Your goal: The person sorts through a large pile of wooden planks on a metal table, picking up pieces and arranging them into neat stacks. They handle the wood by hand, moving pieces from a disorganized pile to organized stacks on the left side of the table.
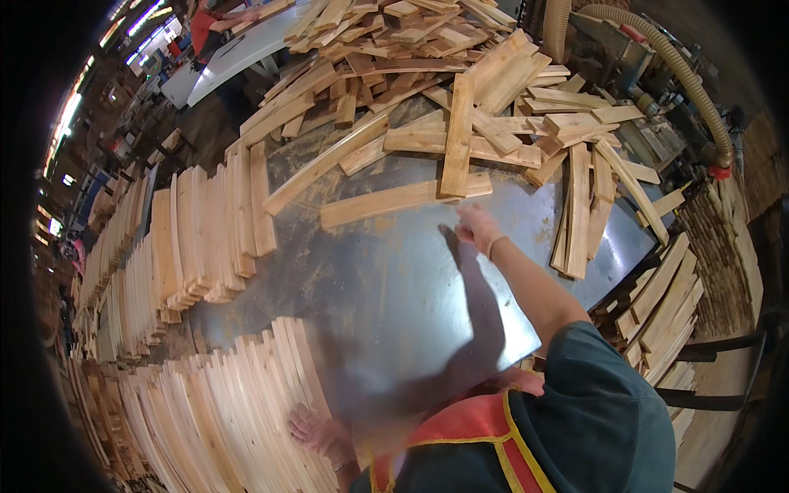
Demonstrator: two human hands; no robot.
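Note:
My right hand (pixel 477 229) reaches over the metal tabletop (pixel 386 283), its fingers partly stretched and nothing held in them. Just beyond the fingertips is the near end of a wooden board (pixel 457 135) that points away from me. That board lies across another board (pixel 378 205) set sideways on the table. At the lower left, my left hand (pixel 311 429) rests with spread fingers against the right end of a row of boards standing on edge (pixel 214 403).
A loose heap of boards (pixel 411 37) covers the table's far side. More boards stand in a row (pixel 205 222) on the left. Several boards (pixel 578 214) lie at the right edge, by a side stack (pixel 666 304). A ribbed hose (pixel 699 74) hangs behind; a person (pixel 205 33) stands far left.

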